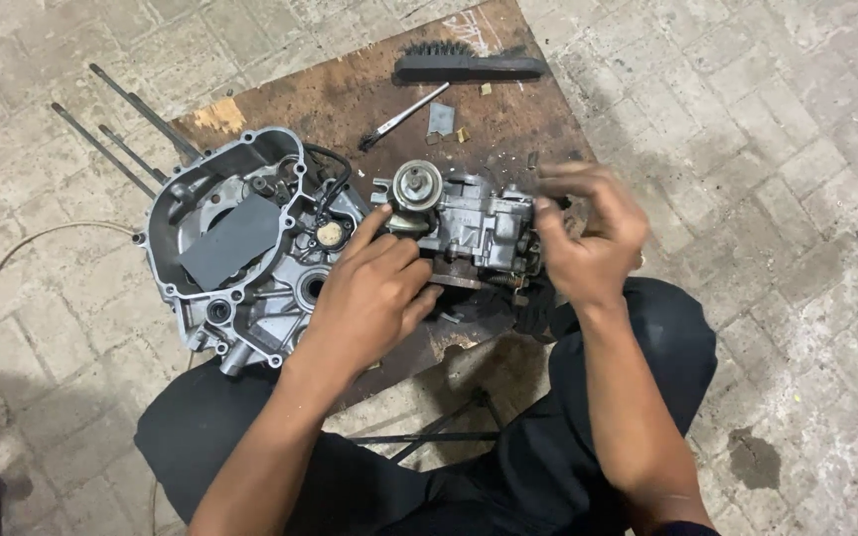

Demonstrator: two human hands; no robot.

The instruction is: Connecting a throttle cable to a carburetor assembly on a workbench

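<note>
Dim, flat overhead light on the grey brick floor (796, 149), soft shadows pooling lower left, and the right hand (588, 233) smeared with motion blur.

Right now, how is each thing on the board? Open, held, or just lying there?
Carburetor: upright on the board, held at both ends.
Left hand: resting on the carburetor, forefinger stretched out.
Right hand: at the carburetor's right end, blurred.
Engine case: lying open, cover off, a grey sheet inside.
Wire brush: lying flat, untouched.
Small brush: lying flat, untouched.
</note>
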